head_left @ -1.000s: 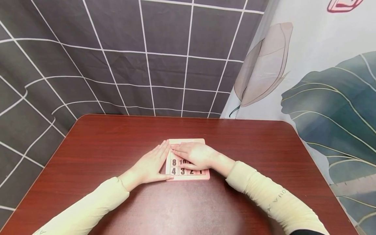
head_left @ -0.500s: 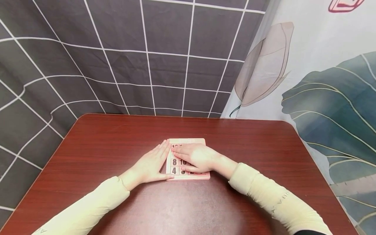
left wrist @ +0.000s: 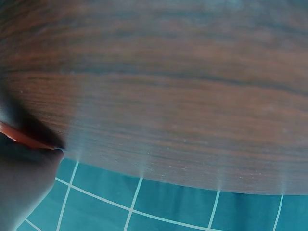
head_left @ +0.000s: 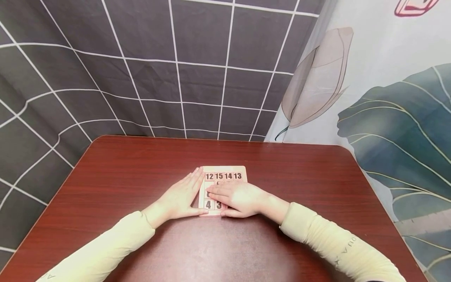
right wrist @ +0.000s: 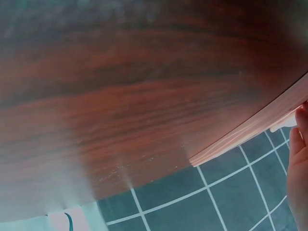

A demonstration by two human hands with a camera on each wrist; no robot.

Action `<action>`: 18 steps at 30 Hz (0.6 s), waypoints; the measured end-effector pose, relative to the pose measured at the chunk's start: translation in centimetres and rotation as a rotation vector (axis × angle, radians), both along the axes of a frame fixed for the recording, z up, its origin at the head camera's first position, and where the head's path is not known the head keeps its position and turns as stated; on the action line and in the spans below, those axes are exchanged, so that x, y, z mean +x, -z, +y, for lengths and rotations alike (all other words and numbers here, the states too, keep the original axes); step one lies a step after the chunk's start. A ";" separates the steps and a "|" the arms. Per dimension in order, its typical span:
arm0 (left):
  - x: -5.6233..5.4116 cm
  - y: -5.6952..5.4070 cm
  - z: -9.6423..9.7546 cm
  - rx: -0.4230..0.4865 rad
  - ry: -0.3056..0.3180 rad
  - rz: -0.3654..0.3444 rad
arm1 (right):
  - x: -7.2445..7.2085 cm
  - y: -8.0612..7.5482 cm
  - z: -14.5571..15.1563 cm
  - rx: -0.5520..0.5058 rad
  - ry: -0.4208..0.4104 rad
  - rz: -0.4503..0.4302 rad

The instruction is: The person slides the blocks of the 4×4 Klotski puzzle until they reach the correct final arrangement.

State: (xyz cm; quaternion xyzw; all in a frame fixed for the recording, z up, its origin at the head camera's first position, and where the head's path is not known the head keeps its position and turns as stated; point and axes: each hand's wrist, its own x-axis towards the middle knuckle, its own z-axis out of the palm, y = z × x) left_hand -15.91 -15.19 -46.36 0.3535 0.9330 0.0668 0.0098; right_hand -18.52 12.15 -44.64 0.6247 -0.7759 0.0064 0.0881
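Note:
A pale number slide puzzle (head_left: 225,169) with a pink rim lies flat on the table, its top row reading 12, 15, 14, 13. In the head view my left hand (head_left: 179,197) rests along the puzzle's left side, fingers straight, thumb at the near left corner. My right hand (head_left: 241,197) lies over the middle and right of the board with its fingers extended, fingertips on the left part of the third row. It hides most of the lower tiles; 4 and 3 show in the bottom row. The right wrist view catches the puzzle's side (right wrist: 240,132) edge-on beside the right fingers.
The dark red wooden table (head_left: 148,156) has rounded far corners. Behind it hangs a dark grey curtain (head_left: 201,82) with white grid lines. A white leaf-print curtain (head_left: 317,78) hangs at the right. Light sleeves (head_left: 313,225) cover both forearms.
My right hand has slid down the board toward me, uncovering the top row of numbers and covering more of the bottom row. The left hand and the puzzle frame stay in place.

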 end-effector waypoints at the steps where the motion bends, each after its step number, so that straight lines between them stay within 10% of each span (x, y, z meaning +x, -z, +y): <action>1: 0.0 0.0 0.0 0.000 -0.001 -0.004 | -0.1 0.0 0.0 0.005 0.004 -0.002; 18: 0.0 0.0 0.0 0.006 -0.005 -0.006 | -1.9 -0.3 -0.2 0.037 0.047 -0.022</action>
